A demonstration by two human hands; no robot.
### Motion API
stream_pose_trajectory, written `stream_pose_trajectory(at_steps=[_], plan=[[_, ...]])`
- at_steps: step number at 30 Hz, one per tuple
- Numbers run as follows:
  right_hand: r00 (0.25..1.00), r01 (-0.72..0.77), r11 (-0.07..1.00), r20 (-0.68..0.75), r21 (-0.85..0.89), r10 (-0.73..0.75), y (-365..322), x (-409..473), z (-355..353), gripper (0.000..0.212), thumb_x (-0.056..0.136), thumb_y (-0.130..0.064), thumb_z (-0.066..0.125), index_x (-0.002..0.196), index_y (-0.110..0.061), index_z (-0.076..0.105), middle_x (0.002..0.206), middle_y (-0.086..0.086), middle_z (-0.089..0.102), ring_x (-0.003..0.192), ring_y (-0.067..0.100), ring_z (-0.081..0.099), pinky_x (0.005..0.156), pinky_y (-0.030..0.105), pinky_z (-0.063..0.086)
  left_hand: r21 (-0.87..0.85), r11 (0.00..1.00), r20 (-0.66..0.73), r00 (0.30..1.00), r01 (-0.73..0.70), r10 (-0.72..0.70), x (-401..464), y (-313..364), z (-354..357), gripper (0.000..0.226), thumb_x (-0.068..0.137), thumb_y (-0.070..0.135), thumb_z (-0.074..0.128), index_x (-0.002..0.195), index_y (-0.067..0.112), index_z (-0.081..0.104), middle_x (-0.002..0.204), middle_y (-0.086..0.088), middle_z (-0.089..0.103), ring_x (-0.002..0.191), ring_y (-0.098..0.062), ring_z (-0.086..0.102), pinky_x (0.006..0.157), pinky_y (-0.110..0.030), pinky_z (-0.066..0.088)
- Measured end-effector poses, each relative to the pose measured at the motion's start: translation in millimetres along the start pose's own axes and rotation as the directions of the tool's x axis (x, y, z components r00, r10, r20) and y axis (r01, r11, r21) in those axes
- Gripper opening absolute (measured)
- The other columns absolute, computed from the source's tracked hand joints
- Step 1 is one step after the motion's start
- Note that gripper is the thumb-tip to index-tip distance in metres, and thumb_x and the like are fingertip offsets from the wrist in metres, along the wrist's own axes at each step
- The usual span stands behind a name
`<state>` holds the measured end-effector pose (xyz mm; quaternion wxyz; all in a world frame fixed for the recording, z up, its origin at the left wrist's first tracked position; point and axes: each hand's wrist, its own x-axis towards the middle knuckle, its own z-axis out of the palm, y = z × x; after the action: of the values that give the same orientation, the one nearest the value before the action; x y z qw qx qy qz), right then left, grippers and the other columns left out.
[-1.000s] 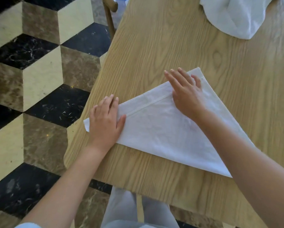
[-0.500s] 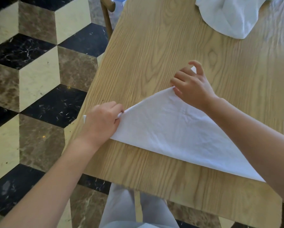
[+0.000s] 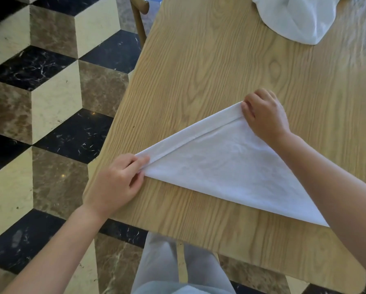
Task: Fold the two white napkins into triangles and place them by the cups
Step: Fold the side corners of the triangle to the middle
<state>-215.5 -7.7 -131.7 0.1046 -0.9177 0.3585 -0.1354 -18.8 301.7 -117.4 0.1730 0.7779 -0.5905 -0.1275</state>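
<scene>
A tiled floor (image 3: 50, 115) of black, cream and brown diamonds fills the left side. A wooden table (image 3: 220, 71) runs from the near edge to the top of the view, and part of a chair (image 3: 138, 13) shows at its far left edge. The folded napkin (image 3: 231, 166) lies flat on the table's near half as a white triangle, its hemmed edge running from the left corner up to the far corner, its third corner hidden under the right forearm. A second napkin (image 3: 300, 20), crumpled and unfolded, sits at the table's far right. The left hand (image 3: 116, 183) pinches the triangle's left corner between thumb and curled fingers near the table's left edge. The right hand (image 3: 264, 117) grips the far corner, fingers curled over the cloth. The person's pale trousers (image 3: 169, 268) show below the table's near edge.
</scene>
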Motion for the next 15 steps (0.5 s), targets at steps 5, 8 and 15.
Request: stream_pose_trajectory(at_steps=[5, 8, 15], plan=[[0.995, -0.097, 0.993, 0.029, -0.061, 0.099, -3, 19, 14, 0.025, 0.094, -0.022, 0.046, 0.089, 0.0, 0.054, 0.099, 0.018, 0.052, 0.1, 0.034, 0.046, 0.09, 0.038, 0.033, -0.025, 0.998, -0.007, 0.998, 0.054, -0.055, 8, -3, 0, 0.027, 0.089, 0.023, 0.045, 0.097, 0.007, 0.066, 0.076, 0.0, 0.059, 0.068, -0.015, 0.054, 0.06, -0.034, 0.051], [0.993, -0.109, 0.992, 0.026, -0.069, 0.111, -3, 18, 17, 0.025, 0.094, -0.023, 0.045, 0.092, 0.001, 0.053, 0.102, 0.019, 0.051, 0.103, 0.034, 0.045, 0.093, 0.04, 0.032, -0.052, 0.994, 0.006, 0.995, 0.097, -0.096, 21, -1, -5, 0.031, 0.09, 0.028, 0.042, 0.084, 0.008, 0.065, 0.07, 0.001, 0.059, 0.061, -0.016, 0.054, 0.054, -0.034, 0.048], [0.994, -0.112, 0.993, 0.008, -0.036, 0.112, -1, 17, 21, 0.022, 0.094, -0.022, 0.046, 0.091, -0.001, 0.053, 0.102, 0.018, 0.051, 0.102, 0.033, 0.046, 0.092, 0.04, 0.032, 0.018, 0.982, -0.352, 0.918, -0.188, 0.182, 154, 56, 14, 0.033, 0.093, 0.011, 0.042, 0.119, 0.008, 0.062, 0.115, -0.008, 0.066, 0.108, -0.025, 0.061, 0.089, -0.036, 0.045]])
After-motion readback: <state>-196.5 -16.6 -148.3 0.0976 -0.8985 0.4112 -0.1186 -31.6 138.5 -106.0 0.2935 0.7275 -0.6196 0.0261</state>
